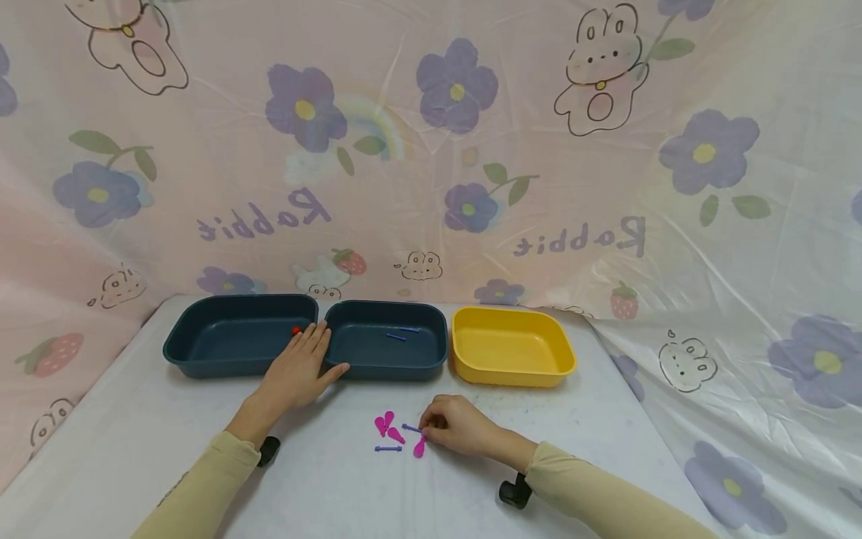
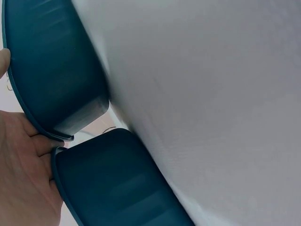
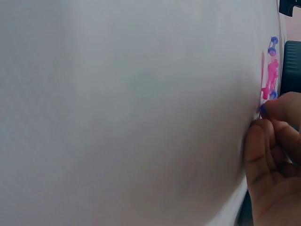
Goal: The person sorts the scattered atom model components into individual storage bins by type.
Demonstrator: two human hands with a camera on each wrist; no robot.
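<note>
My left hand (image 1: 299, 370) lies with straight fingers over the adjoining rims of two dark teal trays, the left tray (image 1: 222, 367) and the middle tray (image 1: 384, 372). A small red piece (image 1: 296, 330) shows in the left tray beside those fingers. On the white table, my right hand (image 1: 461, 425) pinches one end of a small purple rod (image 1: 411, 428) with knobbed ends. Just under its fingertips lies a pink drop-shaped piece (image 1: 420, 448). Several more pink pieces (image 1: 395, 434) and a second purple rod (image 1: 388, 449) lie to the left of this hand.
Two thin blue-purple rods (image 1: 397, 337) lie in the middle tray. To its right stands a yellow tray (image 1: 512, 376). A patterned cloth (image 1: 431, 187) hangs behind the trays, and its folds run down the right side of the table (image 1: 337, 494).
</note>
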